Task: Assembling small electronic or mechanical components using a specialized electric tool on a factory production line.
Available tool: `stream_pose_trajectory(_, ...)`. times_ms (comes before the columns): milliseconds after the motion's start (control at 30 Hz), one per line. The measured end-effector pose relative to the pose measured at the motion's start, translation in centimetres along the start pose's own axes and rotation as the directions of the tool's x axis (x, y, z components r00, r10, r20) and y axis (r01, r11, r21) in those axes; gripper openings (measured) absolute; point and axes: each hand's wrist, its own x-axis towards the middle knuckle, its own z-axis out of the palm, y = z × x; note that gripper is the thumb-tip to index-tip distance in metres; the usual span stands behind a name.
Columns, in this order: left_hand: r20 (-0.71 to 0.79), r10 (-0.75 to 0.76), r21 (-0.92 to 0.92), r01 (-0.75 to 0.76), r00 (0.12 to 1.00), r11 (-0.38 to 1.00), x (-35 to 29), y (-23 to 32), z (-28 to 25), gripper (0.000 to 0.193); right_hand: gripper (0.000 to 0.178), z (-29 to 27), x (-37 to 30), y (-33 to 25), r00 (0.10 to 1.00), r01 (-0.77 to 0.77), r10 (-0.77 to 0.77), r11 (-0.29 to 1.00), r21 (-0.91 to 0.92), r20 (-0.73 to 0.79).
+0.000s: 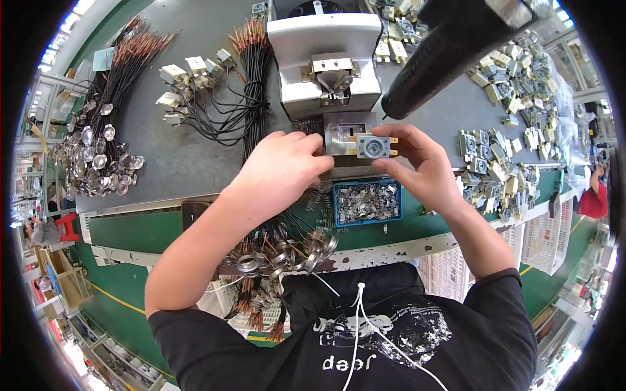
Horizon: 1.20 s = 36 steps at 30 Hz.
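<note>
My right hand (425, 171) grips a small grey switch-like housing (373, 148) between thumb and fingers. The part has a round recess and brass terminals sticking out at its sides. It is held just in front of a metal fixture block (338, 124) with a rectangular opening. My left hand (282, 168) is closed, fingertips pinched close to the block's left edge. Anything in that pinch is too small or hidden to make out. Loose coil springs (319, 199) lie below the left fingers. A blue tray (336, 212) of small metal clips sits just below both hands.
A grey-and-white bench machine (326, 39) stands behind the block. A black cylindrical tool (424, 72) slants in from the upper right. Black cable bundles (255, 98) lie left, others with metal rings (104, 143) farther left. Piled housings (502, 150) cover the right side.
</note>
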Motion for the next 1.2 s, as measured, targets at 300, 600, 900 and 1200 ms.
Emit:
stream_pose_trajectory(300, -0.125, -0.031, -0.136, 0.014, 0.992, 0.991, 0.0, -0.8, -1.7, 0.012, 0.037, -0.1, 2.0, 0.7, 0.936, 0.303, -0.351, 0.826, -0.476, -0.013)
stream_pose_trajectory(600, -0.165, -0.257, -0.401, 0.173, 0.952, 0.900, 0.0, -1.5, -1.9, 0.018, 0.029, 0.3, 4.2, 2.8, 0.846, 0.430, -0.523, 0.558, -0.710, 0.101)
stream_pose_trajectory(900, -0.106, -0.367, -0.610, 0.231, 0.924, 0.758, -0.1, -1.2, -2.8, 0.021, 0.027, 0.4, 3.9, 2.4, 0.856, 0.398, -0.507, 0.527, -0.751, 0.097)
stream_pose_trajectory(1200, 0.006, -0.409, -0.798, 0.251, 0.912, 0.548, -0.3, -1.0, -3.3, 0.021, 0.026, 2.9, 3.4, -1.0, 0.848, 0.467, -0.529, 0.728, -0.501, 0.022)
